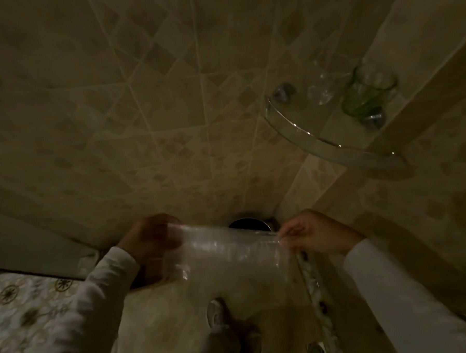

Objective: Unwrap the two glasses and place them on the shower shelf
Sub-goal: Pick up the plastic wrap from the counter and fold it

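A sheet of clear bubble wrap [230, 254] is stretched between my two hands low in the frame. My left hand [149, 240] grips its left end and my right hand [313, 233] pinches its right edge. On the glass corner shelf [332, 144] at the upper right stand a clear glass [320, 88] and a green glass [365, 93], both bare of wrapping. I cannot tell whether anything sits inside the wrap.
Tiled shower walls meet in a corner behind the shelf. A round dark drain [249, 224] shows on the floor just beyond the wrap. A patterned mat [23, 308] lies at the lower left, and a foot [220, 314] is visible below the wrap.
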